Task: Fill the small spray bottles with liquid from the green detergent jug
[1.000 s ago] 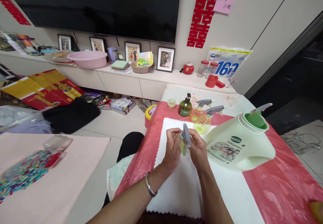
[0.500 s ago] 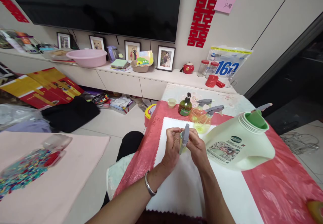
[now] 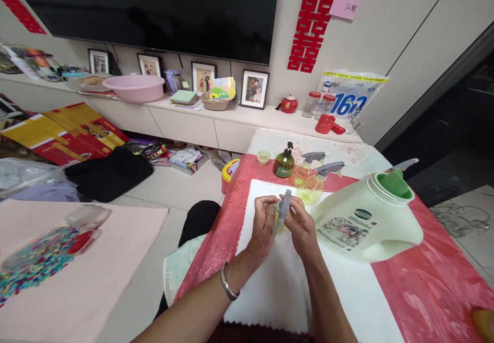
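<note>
The grey plastic trigger sprayer head [image 3: 283, 208] has tilted slightly toward 1 o'clock since before. Both the left hand [image 3: 263, 225] and right hand [image 3: 302, 228] grip the small yellow-green translucent spray bottle [image 3: 278, 220] over the white cloth [image 3: 281, 286] at the counter's middle.

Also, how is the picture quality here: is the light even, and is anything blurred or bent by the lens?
Head view: soft, even indoor light, only faint shadows under the left hand and right hand; the small spray bottle between them looks sharp; wide-angle lens bends the wall lines and stretches the big detergent jug; faint sheen on the red plastic cover.
</note>
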The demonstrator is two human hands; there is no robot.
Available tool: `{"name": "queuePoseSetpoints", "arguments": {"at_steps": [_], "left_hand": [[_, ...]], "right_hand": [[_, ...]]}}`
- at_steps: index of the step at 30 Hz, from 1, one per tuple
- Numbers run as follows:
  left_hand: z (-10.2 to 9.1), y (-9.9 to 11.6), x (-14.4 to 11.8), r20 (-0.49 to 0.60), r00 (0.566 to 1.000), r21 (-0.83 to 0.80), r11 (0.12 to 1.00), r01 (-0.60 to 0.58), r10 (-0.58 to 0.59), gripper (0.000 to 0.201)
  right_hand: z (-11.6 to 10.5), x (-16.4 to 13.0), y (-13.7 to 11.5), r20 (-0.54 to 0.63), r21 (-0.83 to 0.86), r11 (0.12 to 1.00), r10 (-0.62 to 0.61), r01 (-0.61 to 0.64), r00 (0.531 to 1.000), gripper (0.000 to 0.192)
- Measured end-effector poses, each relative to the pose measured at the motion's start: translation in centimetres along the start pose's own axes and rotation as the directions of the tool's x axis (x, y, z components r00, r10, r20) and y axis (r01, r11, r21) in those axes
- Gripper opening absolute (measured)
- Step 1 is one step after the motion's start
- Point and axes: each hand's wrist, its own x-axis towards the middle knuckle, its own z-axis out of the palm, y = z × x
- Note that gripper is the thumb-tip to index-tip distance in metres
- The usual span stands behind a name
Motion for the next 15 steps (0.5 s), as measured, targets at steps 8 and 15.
{"name": "queuePoseSetpoints", "arguments": {"at_steps": [8, 15], "left_hand": [[0.0, 0.1, 0.1, -0.015, 1.0, -0.076, 0.997, 0.022, -0.023, 0.052], [-1.1, -0.9, 0.5, -0.002, 1.0, -0.045, 0.999, -0.004, 0.004, 0.05]], "right_hand": [[0.1, 0.3, 0.3, -0.01, -0.052, 0.998, -0.027, 0.027, 1.0, 0.03], [0.4, 0.4, -0.4, -0.03, -0.163, 0.983, -0.086, 0.08, 0.996, 0.023]]}}
